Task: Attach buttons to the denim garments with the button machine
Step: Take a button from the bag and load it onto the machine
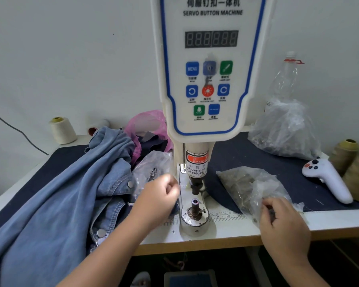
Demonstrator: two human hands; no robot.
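The white servo button machine stands at the table's middle, its punch above the lower die post. A light blue denim garment with metal buttons lies heaped on the left. My left hand, blurred, is just left of the die, fingers curled; whether it pinches anything cannot be told. My right hand is at the mouth of a clear plastic bag of small metal parts, fingers pinched on a small dark piece.
Another clear bag of buttons lies left of the punch. A large bag and an empty bottle stand at the back right. A white controller, thread cones and a pink bag also sit on the table.
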